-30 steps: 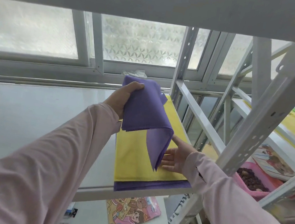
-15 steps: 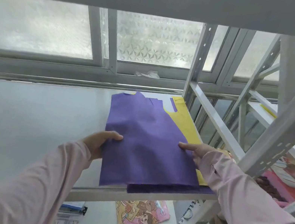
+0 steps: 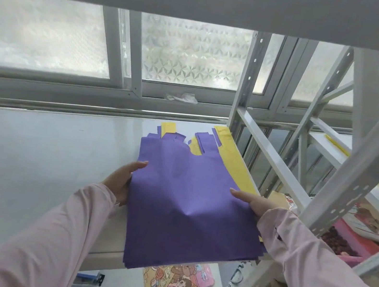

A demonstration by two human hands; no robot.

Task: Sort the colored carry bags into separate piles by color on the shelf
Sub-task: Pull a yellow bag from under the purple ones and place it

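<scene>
Evidently a purple piece is being dealt with. At the left of the frame the shelf is seen as a pale sheet running up toward the window. Right of that stretch, the left hand is set against the left edge of the purple bag. Its thumb is laid on top and its fingers are hidden beneath, so the edge is judged to be pinched.

The bag is spread flat at the centre of the frame. Its long axis runs from the front lip of the shelf, which it overhangs, up toward the window, with the handles at the far end. A yellow bag is covered by it and shows along its right side and between its handles.

The right hand is placed at the right edge in the same way, with one digit straight on top and the rest concealed. The bag thus lies between the hands. A leftward carry along the shelf would be led by the left hand, which is nearer to that stretch.
</scene>
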